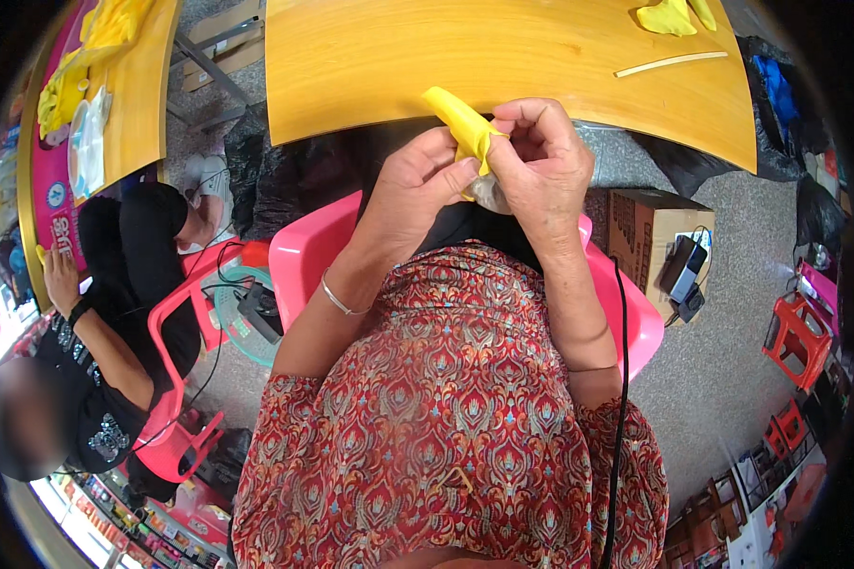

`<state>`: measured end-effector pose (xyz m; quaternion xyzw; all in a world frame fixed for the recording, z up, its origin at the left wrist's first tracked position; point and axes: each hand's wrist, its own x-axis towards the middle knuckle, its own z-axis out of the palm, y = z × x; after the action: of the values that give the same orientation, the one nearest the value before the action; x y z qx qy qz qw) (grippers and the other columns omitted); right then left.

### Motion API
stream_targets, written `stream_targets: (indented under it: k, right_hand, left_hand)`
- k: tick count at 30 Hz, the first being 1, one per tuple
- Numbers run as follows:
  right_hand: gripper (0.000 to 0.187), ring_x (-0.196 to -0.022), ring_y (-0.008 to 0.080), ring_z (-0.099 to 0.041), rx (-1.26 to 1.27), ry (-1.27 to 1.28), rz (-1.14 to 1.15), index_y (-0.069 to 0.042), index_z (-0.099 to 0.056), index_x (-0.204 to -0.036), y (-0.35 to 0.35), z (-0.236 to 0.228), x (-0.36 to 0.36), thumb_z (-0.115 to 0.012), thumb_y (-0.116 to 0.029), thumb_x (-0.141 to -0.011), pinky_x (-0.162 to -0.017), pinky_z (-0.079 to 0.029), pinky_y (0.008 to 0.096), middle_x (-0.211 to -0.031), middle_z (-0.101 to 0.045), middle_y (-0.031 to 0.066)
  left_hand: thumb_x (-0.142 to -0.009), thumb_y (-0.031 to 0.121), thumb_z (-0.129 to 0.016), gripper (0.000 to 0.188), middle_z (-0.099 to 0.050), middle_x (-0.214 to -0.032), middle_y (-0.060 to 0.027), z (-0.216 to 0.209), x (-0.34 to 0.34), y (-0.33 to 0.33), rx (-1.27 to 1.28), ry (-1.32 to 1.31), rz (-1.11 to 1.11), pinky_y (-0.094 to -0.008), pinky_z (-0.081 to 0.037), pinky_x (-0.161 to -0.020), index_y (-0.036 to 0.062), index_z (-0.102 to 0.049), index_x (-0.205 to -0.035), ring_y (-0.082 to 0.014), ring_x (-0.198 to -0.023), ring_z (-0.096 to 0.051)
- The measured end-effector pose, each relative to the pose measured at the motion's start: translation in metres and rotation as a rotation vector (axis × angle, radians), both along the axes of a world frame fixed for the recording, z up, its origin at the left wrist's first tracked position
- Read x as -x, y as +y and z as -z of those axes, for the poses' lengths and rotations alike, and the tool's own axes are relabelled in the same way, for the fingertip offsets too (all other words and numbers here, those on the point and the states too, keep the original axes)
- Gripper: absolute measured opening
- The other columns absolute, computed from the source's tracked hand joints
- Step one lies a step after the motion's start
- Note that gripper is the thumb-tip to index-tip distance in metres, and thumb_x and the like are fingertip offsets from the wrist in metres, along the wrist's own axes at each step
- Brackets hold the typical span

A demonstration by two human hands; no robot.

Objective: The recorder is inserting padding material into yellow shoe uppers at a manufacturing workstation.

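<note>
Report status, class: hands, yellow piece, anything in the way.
Left hand, right hand: both pinching yellow piece. Piece bunched, free end pointing forward-left. No blockage seen; pale strip on table, apart.

Plain yellow piece [461,119], yellow-orange wood-grain table [493,57], pink chair [306,248], red garment [436,398] with ornate multicoloured motifs

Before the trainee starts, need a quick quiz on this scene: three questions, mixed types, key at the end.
1. What colour is the soft piece pinched between the left hand and right hand?
2. Which of these stands on the floor to the right? A) metal bucket B) cardboard box C) stepladder
3. True or false: the thin pale strip on the table touches the soft piece.

Key: 1. yellow; 2. B; 3. false, they are apart.
</note>
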<state>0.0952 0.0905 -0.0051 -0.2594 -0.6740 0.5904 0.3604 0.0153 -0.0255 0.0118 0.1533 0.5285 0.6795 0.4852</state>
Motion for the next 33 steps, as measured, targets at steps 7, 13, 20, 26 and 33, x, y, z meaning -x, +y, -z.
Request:
stream_targets:
  k: [7,13,20,26,33]
  right_hand:
    - [0.013,-0.07,0.0087,-0.058,-0.296,-0.111,-0.189,-0.001,-0.065,-0.089,0.015,0.002,-0.004,-0.068,-0.001,-0.076,-0.062,-0.048,0.0227,-0.083,-0.06,0.0038]
    - [0.028,-0.089,0.0101,-0.059,0.323,0.071,-0.617,0.0,-0.064,-0.112,0.032,-0.006,-0.015,-0.066,-0.001,-0.084,-0.078,-0.049,0.0225,-0.103,-0.06,0.0036]
    - [0.036,-0.106,0.0161,-0.058,0.3,-0.009,-0.582,0.005,-0.059,-0.119,0.027,-0.012,-0.017,-0.066,0.003,-0.084,-0.089,-0.048,0.0268,-0.118,-0.057,0.0094]
    - [0.02,-0.086,0.012,-0.06,0.1,-0.022,-0.359,-0.001,-0.068,-0.098,0.017,-0.005,-0.008,-0.072,-0.001,-0.078,-0.073,-0.049,0.0229,-0.101,-0.062,0.0059]
    - [0.015,-0.085,0.0103,-0.061,0.026,0.101,-0.37,-0.003,-0.069,-0.09,0.016,0.002,-0.004,-0.071,-0.001,-0.076,-0.069,-0.048,0.0211,-0.103,-0.063,0.0046]
  left_hand:
    - [-0.093,0.004,-0.057,0.03,-0.062,-0.117,-0.0083,0.017,-0.003,-0.011,-0.067,-0.214,-0.041,-0.0287,-0.049,-0.09,-0.0003,-0.056,-0.123,-0.0149,-0.106,-0.059]
    - [-0.094,0.005,-0.055,0.029,-0.061,-0.117,-0.0083,0.01,-0.006,-0.009,-0.186,-0.357,-0.148,-0.032,-0.048,-0.093,0.0009,-0.056,-0.122,-0.0175,-0.109,-0.058]
    - [-0.095,0.009,-0.056,0.031,-0.059,-0.121,-0.0081,0.007,0.004,-0.015,-0.305,-0.39,-0.233,-0.0399,-0.047,-0.096,0.002,-0.054,-0.125,-0.0196,-0.112,-0.057]
    - [-0.095,0.008,-0.056,0.03,-0.059,-0.119,-0.0077,0.008,0.004,-0.016,-0.204,-0.213,-0.185,-0.0379,-0.049,-0.095,0.0009,-0.054,-0.125,-0.0186,-0.109,-0.058]
    - [-0.094,0.004,-0.055,0.029,-0.059,-0.117,-0.0067,0.001,0.006,-0.018,-0.053,0.008,-0.126,-0.0288,-0.048,-0.092,-0.0024,-0.056,-0.122,-0.0133,-0.106,-0.058]
